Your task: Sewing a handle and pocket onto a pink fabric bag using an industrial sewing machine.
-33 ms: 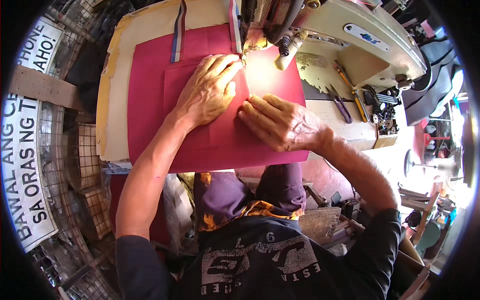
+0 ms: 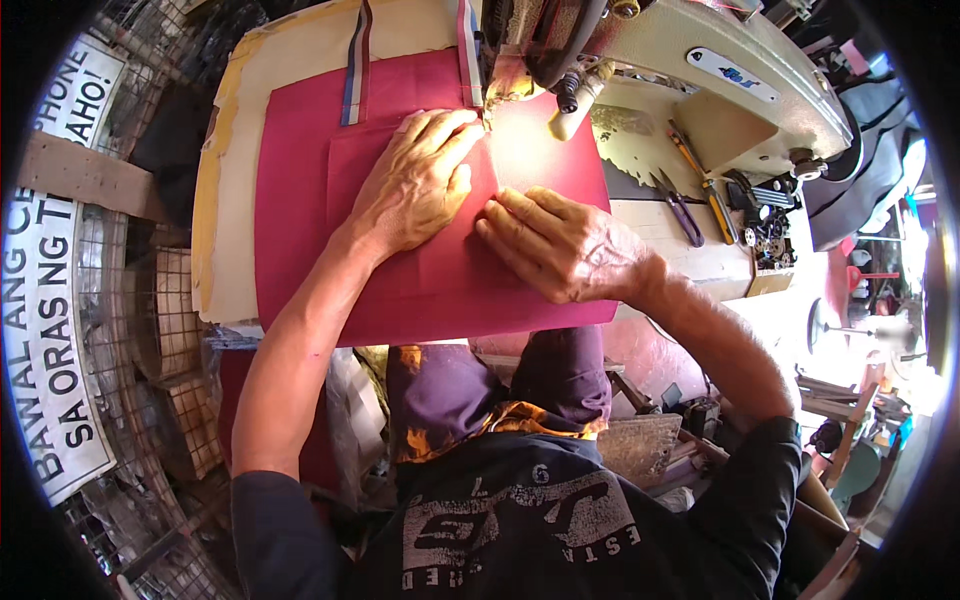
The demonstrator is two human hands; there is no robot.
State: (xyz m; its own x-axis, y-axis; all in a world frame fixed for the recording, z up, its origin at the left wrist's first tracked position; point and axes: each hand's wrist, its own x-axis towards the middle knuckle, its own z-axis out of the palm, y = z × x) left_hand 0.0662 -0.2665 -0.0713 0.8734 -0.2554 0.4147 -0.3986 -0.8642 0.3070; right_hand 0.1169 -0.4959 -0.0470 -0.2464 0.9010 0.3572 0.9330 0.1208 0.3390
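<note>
At the needle (image 2: 487, 122), left hand (image 2: 420, 185) & right hand (image 2: 565, 245) press flat, fingers spread, on red fabric (image 2: 300, 200); fingertips close, could get pricked.

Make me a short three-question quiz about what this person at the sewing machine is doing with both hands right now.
1. True or false: both hands lie flat on the red fabric.
2. Which hand has its fingertips nearest the needle of the sewing machine? A) left hand B) right hand C) neither
3. What lies on the table to the right of the fabric, under the machine's arm?

Key
1. True: the left hand and the right hand both press on it.
2. A: its fingers reach up beside the striped strap by the needle.
3. Hand tools, among them a yellow-handled screwdriver and purple-handled scissors.
</note>
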